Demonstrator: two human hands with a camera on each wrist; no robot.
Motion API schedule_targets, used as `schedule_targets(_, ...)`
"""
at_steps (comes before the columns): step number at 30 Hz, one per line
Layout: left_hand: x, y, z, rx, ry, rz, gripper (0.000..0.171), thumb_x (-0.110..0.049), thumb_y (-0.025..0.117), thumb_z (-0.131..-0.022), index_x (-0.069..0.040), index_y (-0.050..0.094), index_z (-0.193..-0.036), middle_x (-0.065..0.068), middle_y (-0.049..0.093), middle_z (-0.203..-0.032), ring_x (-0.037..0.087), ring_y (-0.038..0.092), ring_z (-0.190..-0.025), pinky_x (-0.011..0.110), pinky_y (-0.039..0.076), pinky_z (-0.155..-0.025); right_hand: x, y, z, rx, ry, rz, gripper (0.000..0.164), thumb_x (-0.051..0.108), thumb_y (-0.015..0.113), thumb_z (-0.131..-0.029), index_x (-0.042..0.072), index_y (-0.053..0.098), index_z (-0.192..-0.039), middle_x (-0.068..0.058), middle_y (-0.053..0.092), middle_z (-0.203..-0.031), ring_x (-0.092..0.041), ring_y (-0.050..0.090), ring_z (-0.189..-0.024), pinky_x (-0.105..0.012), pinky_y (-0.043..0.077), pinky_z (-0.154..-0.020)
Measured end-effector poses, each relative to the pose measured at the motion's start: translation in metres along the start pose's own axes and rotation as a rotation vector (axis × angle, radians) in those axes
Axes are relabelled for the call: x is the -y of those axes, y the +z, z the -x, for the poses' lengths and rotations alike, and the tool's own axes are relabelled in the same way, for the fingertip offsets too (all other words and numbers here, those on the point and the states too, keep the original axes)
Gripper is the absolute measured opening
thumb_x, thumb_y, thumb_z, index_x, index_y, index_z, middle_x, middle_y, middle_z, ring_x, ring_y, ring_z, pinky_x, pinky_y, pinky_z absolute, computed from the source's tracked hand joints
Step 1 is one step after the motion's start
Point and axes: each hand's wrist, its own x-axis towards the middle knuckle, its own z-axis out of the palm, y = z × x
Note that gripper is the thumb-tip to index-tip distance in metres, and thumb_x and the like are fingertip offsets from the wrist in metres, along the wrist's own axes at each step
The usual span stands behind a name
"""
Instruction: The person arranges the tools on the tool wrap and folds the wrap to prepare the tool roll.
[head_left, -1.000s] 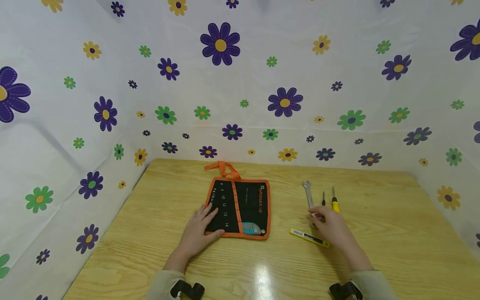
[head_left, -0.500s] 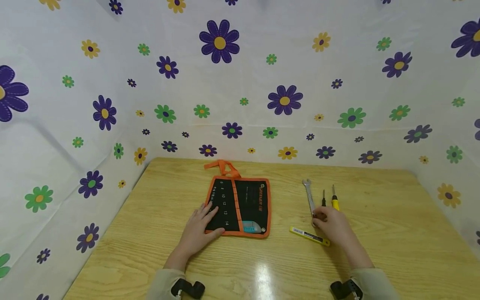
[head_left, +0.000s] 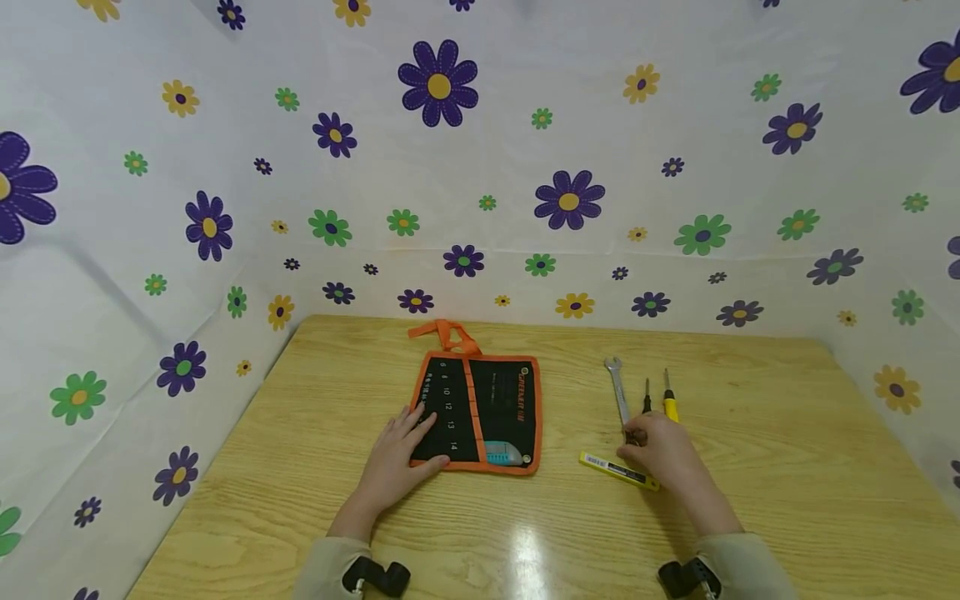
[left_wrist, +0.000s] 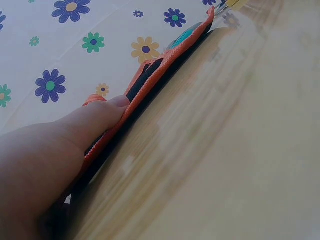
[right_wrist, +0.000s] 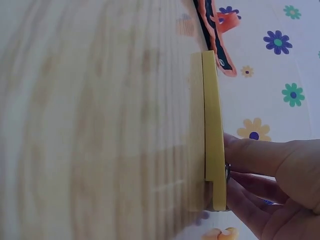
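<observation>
My left hand (head_left: 397, 471) lies with spread fingers on the left part of a black tool pouch (head_left: 501, 400) with orange edging and printed numbers. In the left wrist view its thumb (left_wrist: 107, 112) rests along the pouch's near edge. My right hand (head_left: 663, 454) pinches the near end of a silver wrench (head_left: 618, 392), whose open-ended head points away from me. That near end is mostly hidden by the fingers; in the right wrist view a bit of metal shows between thumb and fingers. Just in front of this hand lies a flat yellow case (head_left: 613, 471) with a barcode label.
Beyond the right hand lie a small black screwdriver (head_left: 647, 395) and a yellow-handled screwdriver (head_left: 670, 402). A teal rounded item (head_left: 503, 452) sits in the pouch's near right pocket. Orange ties (head_left: 447, 335) trail from its far edge. Flowered cloth (head_left: 480, 167) surrounds the wooden table (head_left: 450, 542).
My right thumb and fingers have shifted slightly towards me at the wrench's near end. The left hand, the pouch and the other tools stay where they were.
</observation>
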Motion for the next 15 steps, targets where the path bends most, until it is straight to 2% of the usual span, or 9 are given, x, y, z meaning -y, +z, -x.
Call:
schedule_targets(6, -0.0004, -0.0004, 0.0000, 0.005, -0.006, -0.006, 0.077, -0.055, 0.064, -0.085, -0.014, 0.041, -0.147, 0.011, 0.029, -0.153, 0.033, 0.017, -0.143, 0.053, 0.014, -0.113, 0.0028, 0.0018, -0.0021, 0.001, 0.009, 0.020, 0.016, 0.001, 0.077, -0.077, -0.004, 0.071, -0.091, -0.012, 0.062, -0.087, -0.023, 0.061, -0.077, -0.039, 0.054, -0.066)
schedule_targets(10, 0.0004, 0.0002, 0.0001, 0.004, -0.007, -0.004, 0.078, -0.057, 0.063, -0.085, -0.015, 0.041, -0.147, 0.011, 0.030, -0.153, 0.032, 0.016, -0.143, 0.053, 0.015, -0.113, 0.0047, 0.0024, -0.0034, -0.006, 0.026, 0.019, 0.017, -0.003, 0.072, -0.076, -0.007, 0.069, -0.092, -0.009, 0.062, -0.081, -0.020, 0.057, -0.072, -0.035, 0.051, -0.060)
schedule_targets(15, 0.0010, 0.0004, -0.0003, 0.002, -0.007, 0.001, 0.078, -0.057, 0.063, -0.085, -0.015, 0.042, -0.147, 0.011, 0.030, -0.153, 0.032, 0.016, -0.143, 0.055, 0.015, -0.113, 0.0046, 0.0029, -0.0016, -0.073, 0.060, -0.034, 0.019, -0.008, 0.063, -0.076, -0.006, 0.064, -0.094, -0.007, 0.061, -0.079, -0.019, 0.052, -0.067, -0.032, 0.046, -0.056)
